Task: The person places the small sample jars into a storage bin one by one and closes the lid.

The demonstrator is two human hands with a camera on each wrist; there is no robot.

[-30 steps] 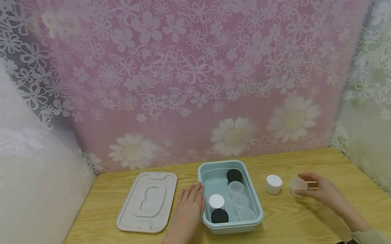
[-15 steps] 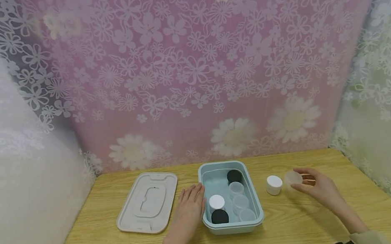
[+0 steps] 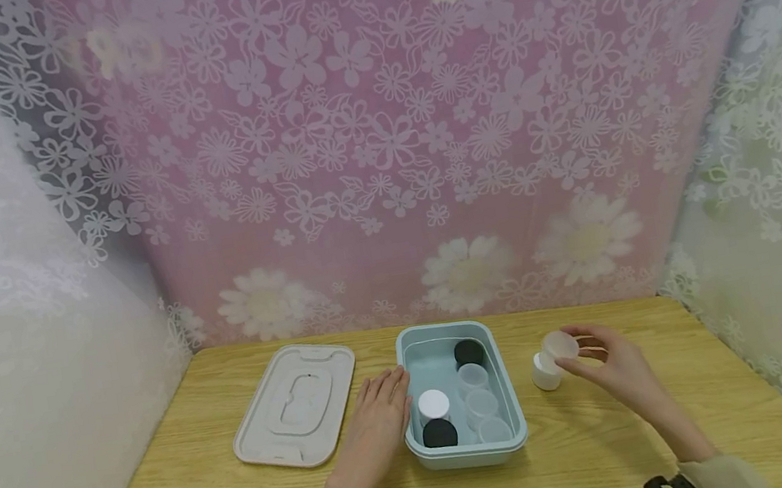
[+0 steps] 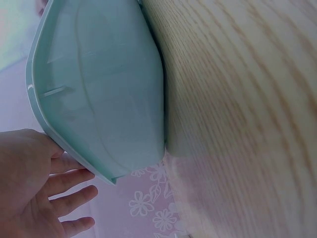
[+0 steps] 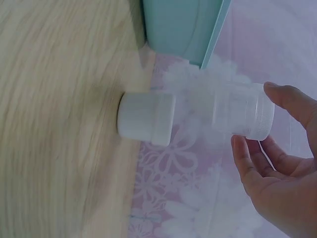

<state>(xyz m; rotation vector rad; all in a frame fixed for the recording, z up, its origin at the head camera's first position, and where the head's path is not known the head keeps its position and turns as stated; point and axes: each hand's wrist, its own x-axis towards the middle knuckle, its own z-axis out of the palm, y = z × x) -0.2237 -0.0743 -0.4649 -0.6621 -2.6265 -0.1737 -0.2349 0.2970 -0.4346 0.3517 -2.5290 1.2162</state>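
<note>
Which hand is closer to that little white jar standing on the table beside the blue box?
The right hand, holding a clear jar just above the white jar. The left hand rests against the blue box on its far side.

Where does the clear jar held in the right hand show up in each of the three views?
Head: clear jar right of centre, just above the white jar.
Left wrist: not in view.
Right wrist: centre right, pinched by fingers.
Shared landmark: the teal bin.
</note>
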